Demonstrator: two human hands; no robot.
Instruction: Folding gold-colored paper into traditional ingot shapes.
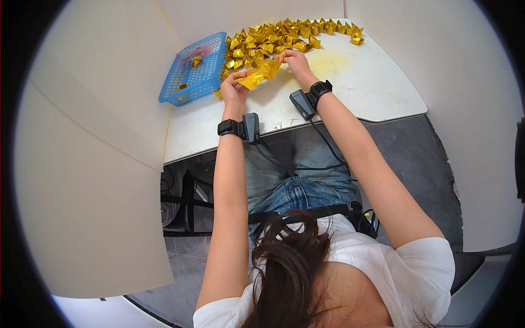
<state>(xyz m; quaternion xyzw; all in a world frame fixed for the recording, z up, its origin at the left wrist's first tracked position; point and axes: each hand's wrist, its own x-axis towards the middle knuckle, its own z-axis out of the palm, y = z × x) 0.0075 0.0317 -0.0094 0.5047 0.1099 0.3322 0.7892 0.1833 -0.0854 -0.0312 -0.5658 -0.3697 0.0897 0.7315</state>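
Observation:
Between my two hands a piece of gold foil paper (pixel 259 75), partly folded with pointed ends, is held above the white table (pixel 377 90). My left hand (pixel 234 87) grips its left end, fingers closed on the foil. At the upper right corner, the thumb and fingers of my right hand (pixel 296 61) pinch the paper. Just beyond both hands lies a heap of folded gold paper ingots (pixel 268 39), several of them lined up in a row toward the far right. A bit of gold foil (pixel 217 94) shows beside my left wrist.
A blue plastic basket (pixel 188 97) stands at the table's left, with a few gold pieces and something pink inside. Pale panels (pixel 98 136) enclose the table on the left, back and right. Black wrist straps carry small boxes (pixel 250 128) with cables hanging over my lap.

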